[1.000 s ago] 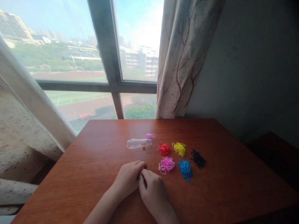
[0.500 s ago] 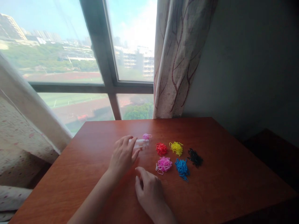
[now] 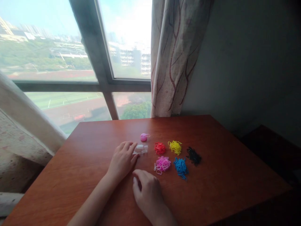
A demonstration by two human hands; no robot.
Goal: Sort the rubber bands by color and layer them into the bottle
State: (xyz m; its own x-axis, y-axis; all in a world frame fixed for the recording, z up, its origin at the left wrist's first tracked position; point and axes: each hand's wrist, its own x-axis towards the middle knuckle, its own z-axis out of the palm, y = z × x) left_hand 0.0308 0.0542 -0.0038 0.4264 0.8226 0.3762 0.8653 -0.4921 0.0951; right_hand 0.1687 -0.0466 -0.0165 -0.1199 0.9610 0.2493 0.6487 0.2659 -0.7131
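Note:
My left hand (image 3: 124,157) has its thumb and fingers around one end of a small clear bottle (image 3: 142,149). The bottle lies sideways, its neck pointing right, at or very near the tabletop. My right hand (image 3: 149,191) rests closer to me, loosely curled, with a gap between thumb and index finger and nothing visible in it. Right of the bottle lie piles of small rubber bands: red (image 3: 160,148), yellow (image 3: 175,147), pink (image 3: 163,164), blue (image 3: 181,167) and black (image 3: 194,155). Just beyond the bottle sits a round pink object (image 3: 143,137) with a loop.
The brown wooden table (image 3: 211,188) stretches under everything, its far edge by a window (image 3: 105,84). Patterned curtains hang at the left (image 3: 25,138) and beyond the table (image 3: 175,62). A dark wall (image 3: 246,62) stands to the right.
The clear bottle has come down and slightly toward me in my left hand, leaving a gap to the round pink object. My right hand has hardly moved. The view has shifted slightly.

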